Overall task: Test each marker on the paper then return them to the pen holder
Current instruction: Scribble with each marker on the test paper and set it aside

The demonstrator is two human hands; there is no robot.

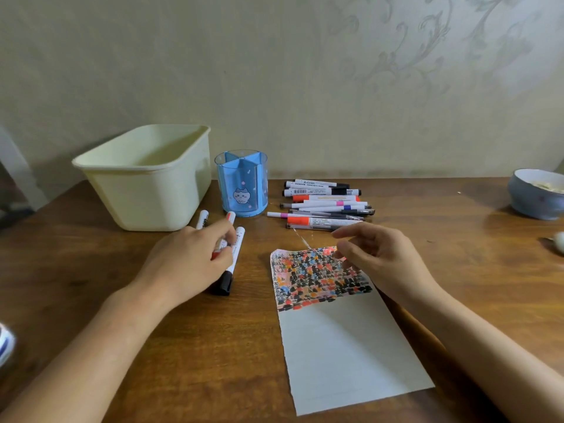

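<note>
The left hand [189, 257] is curling its fingers round a red-capped marker [224, 236] lying among three on the table [91, 270], while the right hand [375, 257] is hovering loosely open, holding nothing, over the scribbled paper [341, 340]. These smooth, light, stiff plastic barrels are probably best pinched mid-length. Farther back, the blue translucent pen holder [242, 183] is standing beside a pile of markers [323, 203].

The blue pen holder [241, 184] stands upright and empty. Markers [323, 204] lie piled beside it. The paper [341, 340] lies flat, its top scribbled.
</note>
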